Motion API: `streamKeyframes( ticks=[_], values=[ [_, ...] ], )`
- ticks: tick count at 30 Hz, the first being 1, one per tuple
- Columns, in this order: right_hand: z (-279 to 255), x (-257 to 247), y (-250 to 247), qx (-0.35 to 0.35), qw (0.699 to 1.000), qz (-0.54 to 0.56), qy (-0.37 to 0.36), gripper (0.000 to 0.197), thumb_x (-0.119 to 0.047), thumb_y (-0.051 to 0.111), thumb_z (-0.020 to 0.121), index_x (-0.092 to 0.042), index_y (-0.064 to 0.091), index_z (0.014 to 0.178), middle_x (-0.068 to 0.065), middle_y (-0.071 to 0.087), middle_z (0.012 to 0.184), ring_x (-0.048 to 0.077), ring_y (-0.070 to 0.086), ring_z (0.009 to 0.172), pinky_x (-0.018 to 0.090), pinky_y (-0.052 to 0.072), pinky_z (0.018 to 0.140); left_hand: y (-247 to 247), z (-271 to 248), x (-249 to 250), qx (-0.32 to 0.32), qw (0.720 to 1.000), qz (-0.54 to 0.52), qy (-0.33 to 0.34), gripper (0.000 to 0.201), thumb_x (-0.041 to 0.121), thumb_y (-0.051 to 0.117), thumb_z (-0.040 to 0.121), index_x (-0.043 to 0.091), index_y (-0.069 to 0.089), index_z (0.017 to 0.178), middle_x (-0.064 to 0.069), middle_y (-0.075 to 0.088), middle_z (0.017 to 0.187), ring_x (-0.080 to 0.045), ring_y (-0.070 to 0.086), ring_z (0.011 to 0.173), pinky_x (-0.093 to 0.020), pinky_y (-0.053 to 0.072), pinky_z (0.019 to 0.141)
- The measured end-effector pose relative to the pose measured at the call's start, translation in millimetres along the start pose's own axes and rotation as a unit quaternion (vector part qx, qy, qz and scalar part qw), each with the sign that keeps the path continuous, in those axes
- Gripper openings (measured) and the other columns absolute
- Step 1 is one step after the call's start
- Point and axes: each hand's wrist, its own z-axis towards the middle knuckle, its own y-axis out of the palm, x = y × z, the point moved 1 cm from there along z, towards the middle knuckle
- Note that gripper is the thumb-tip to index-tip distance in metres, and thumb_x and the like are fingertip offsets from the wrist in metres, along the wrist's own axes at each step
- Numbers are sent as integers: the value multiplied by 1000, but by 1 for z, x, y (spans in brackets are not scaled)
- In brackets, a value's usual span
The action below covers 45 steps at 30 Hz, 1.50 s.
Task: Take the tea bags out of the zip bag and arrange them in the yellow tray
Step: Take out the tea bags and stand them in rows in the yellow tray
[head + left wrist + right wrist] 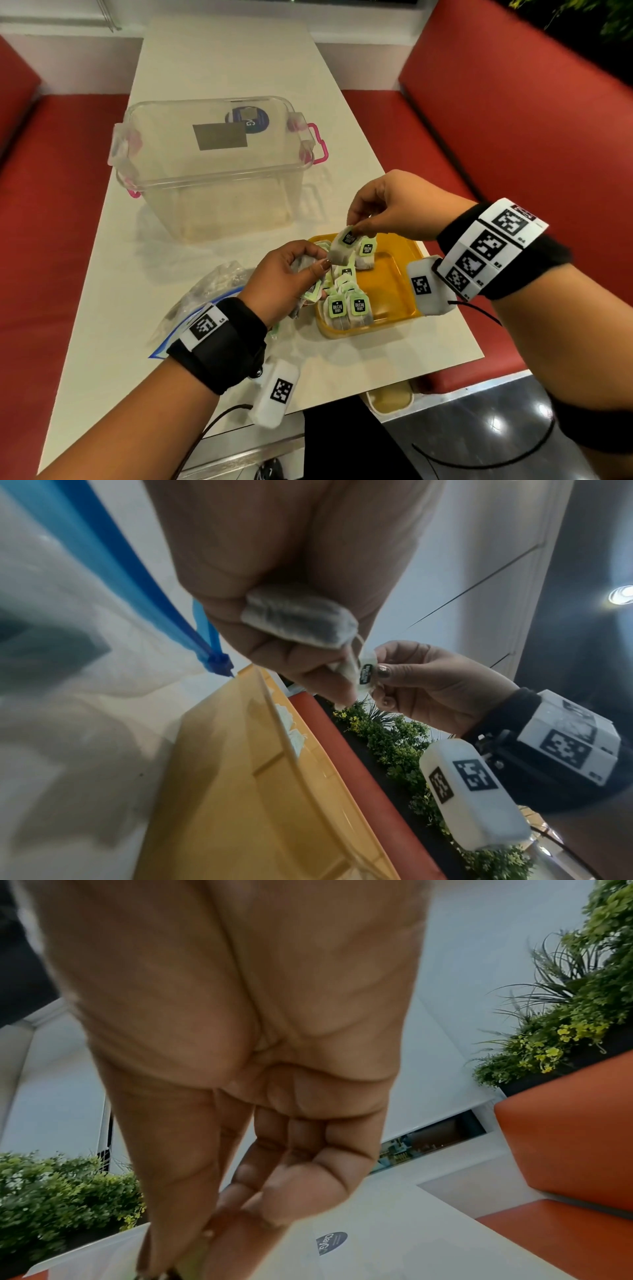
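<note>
A yellow tray (394, 284) (240, 777) sits on the white table near its right edge, with several green-tagged tea bags (346, 305) along its left side. The clear zip bag (205, 298) with a blue seal (137, 574) lies flat just left of the tray. My left hand (308, 267) (325, 669) hovers over the tray's left rim and grips a bunch of tea bags (301, 620). My right hand (359, 226) (380, 674) pinches the top of one tea bag (342, 246) (366, 672), whose lower end touches my left thumb. In the right wrist view my fingers (291, 1185) curl inward.
A clear plastic box (212, 161) with pink handles stands on the table behind the tray and zip bag. Red bench seats (513, 120) flank the table on both sides. The table's near edge (342, 397) lies just below my wrists.
</note>
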Motion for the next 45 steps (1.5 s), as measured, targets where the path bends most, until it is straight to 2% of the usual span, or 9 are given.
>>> streamKeyframes(
  ticks=[5,9,12,19,23,29,32,36,45],
  values=[
    [7,11,-7,-9,993,-116,32,4,-21,73,81,-24,72,84,-5,72,76,8,66,63,25,52,64,-1,-1,-4,5,1000,24,-12,4,26,66,91,23,67,93,-17,67,85,-52,62,65,-28,44,36],
    [19,22,2,-40,974,-213,64,5,-16,71,82,-19,71,87,-9,64,77,2,54,60,19,43,56,-3,-5,-6,11,1000,26,-2,7,21,63,92,17,68,96,-11,69,92,-10,60,51,-20,42,37],
    [29,27,14,-75,962,-246,90,8,-15,72,82,-17,72,90,-10,60,76,5,52,62,20,42,57,-5,-6,-7,10,1000,26,1,9,21,64,92,15,68,97,-11,70,92,-4,52,48,-16,41,39],
    [42,34,35,-105,953,-268,97,12,-15,75,79,-16,72,91,-3,69,92,14,59,82,25,44,70,-13,-5,-15,27,999,9,15,5,22,67,90,21,70,94,-7,72,88,-37,66,82,-45,55,75],
    [43,35,39,-96,950,-280,98,13,-9,69,81,-15,73,93,-1,70,95,18,63,86,25,44,70,-18,-6,-17,26,1000,-6,11,5,24,66,91,23,70,94,-10,71,86,-45,65,78,-57,56,74],
    [41,35,35,-54,954,-278,94,14,-14,70,82,-18,70,95,1,68,98,21,62,88,28,47,72,-18,-8,-11,21,1000,-10,4,12,29,60,94,19,68,97,-6,70,83,-48,65,76,-33,46,53],
    [30,16,28,-14,972,-227,54,13,-27,70,83,-18,69,93,-2,67,92,17,59,82,25,40,65,-15,-7,-9,34,999,-38,5,20,32,55,97,16,65,97,-7,68,81,-55,61,68,-39,47,49],
    [12,-24,31,-57,993,-104,13,23,-40,68,84,-18,71,89,-4,69,80,7,60,65,21,44,56,-14,-4,-5,86,995,-48,-14,27,35,47,100,10,57,99,-18,65,86,-56,59,74,-24,37,34],
    [14,-43,64,-27,998,7,55,34,-41,69,83,-7,71,81,1,58,64,7,46,52,21,37,50,-13,0,7,172,984,-35,15,18,32,39,103,19,50,99,-4,66,101,-49,59,66,-22,33,34]
  ],
)
